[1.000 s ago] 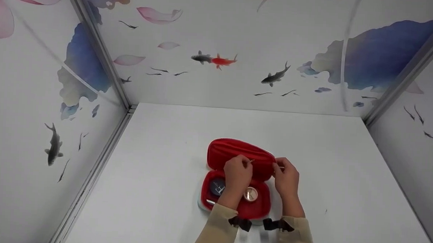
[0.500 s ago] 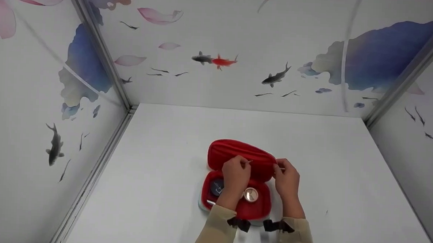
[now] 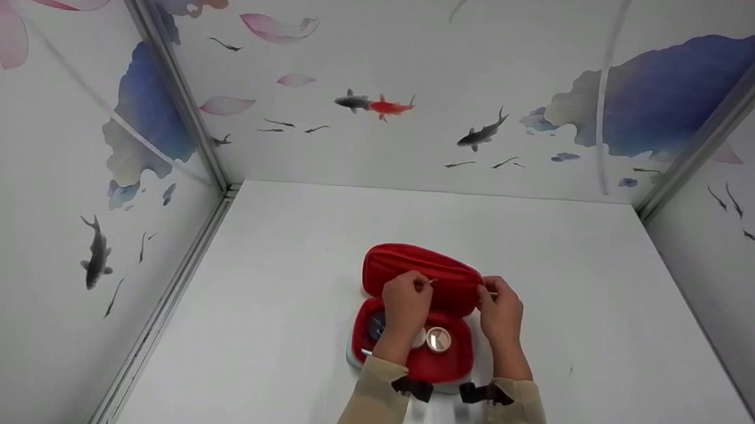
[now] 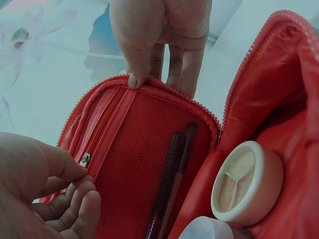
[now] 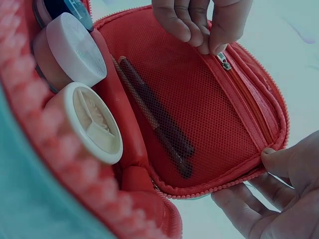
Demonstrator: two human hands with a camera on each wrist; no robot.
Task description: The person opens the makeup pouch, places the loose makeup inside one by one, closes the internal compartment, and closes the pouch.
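A red-lined cosmetic bag (image 3: pixel 441 364) lies unfolded, its lid (image 3: pixel 384 279) standing up at the back. Across the lid's inside runs a mesh pocket (image 5: pixel 172 87) with a zipper (image 5: pixel 249 107). My left hand (image 3: pixel 406 306) pinches the small metal zipper pull (image 4: pixel 85 160) between thumb and forefinger. At the lid's right edge, my right hand (image 3: pixel 500 310) grips the rim, thumb inside and fingers behind. Two slim dark sticks like makeup pencils (image 4: pixel 172 174) show through the mesh. The zipper looks mostly closed behind the pull, though its far end is hidden by my left hand.
In the bag's base sit a round cream-rimmed powder case (image 3: pixel 438 339), a white-lidded jar (image 5: pixel 75 50) and a dark round jar (image 3: pixel 375 326). A silvery object (image 3: pixel 366 352) lies at the base's left. White table (image 3: pixel 272 296), patterned walls (image 3: pixel 422 61) around.
My left hand has slid a little to the left along the zipper, uncovering more of the white-lidded jar. The right hand keeps its place on the lid's edge.
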